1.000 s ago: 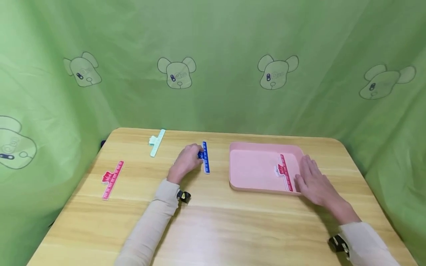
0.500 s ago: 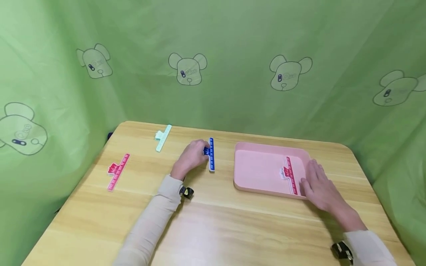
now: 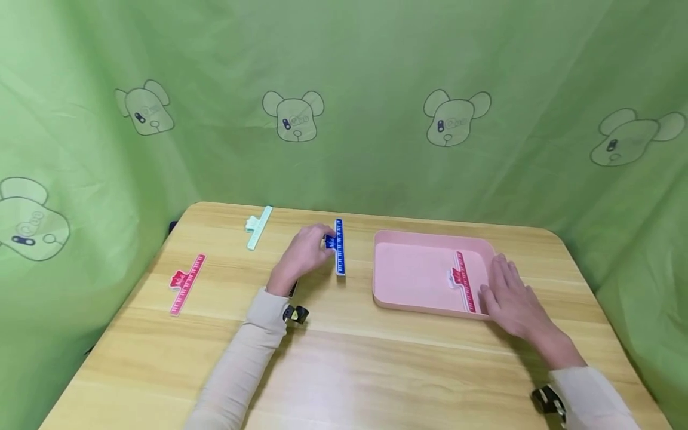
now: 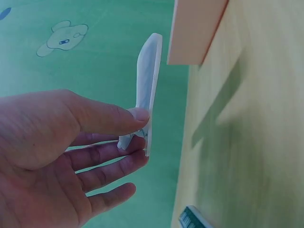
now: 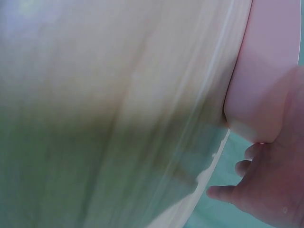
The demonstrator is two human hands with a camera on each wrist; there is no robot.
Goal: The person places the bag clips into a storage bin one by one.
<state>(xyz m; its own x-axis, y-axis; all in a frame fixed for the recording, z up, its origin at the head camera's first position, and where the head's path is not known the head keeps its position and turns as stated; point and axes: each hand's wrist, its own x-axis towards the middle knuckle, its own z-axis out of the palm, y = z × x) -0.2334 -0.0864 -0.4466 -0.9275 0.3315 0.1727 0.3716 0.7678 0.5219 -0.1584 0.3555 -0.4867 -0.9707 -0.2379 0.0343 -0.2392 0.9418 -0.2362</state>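
Observation:
My left hand [image 3: 303,254] pinches the grip tab of a blue clip [image 3: 340,246] with a piano-key pattern along its bar. In the left wrist view, thumb and fingers hold the clip [image 4: 149,71] up off the table, and a shadow falls on the wood. My right hand [image 3: 513,301] lies with fairly straight fingers along the right wall of a pink tray [image 3: 403,272], holding nothing. Inside that tray, near its right end, is a red clip [image 3: 465,283] with a white edge showing beside it. The right wrist view shows the tray's corner [image 5: 261,114] beside my fingers.
A pink-red clip [image 3: 188,285] lies at the table's left, with a mint clip [image 3: 260,228] farther back. Partly hidden under my left wrist is a dark patterned piece [image 3: 292,289]. A green curtain [image 3: 344,167] surrounds the wooden table [image 3: 376,364].
My left hand has lifted the blue clip slightly off the table, and the dark piece under the wrist has come into sight. My right hand stays at the tray; the head view has shifted a little.

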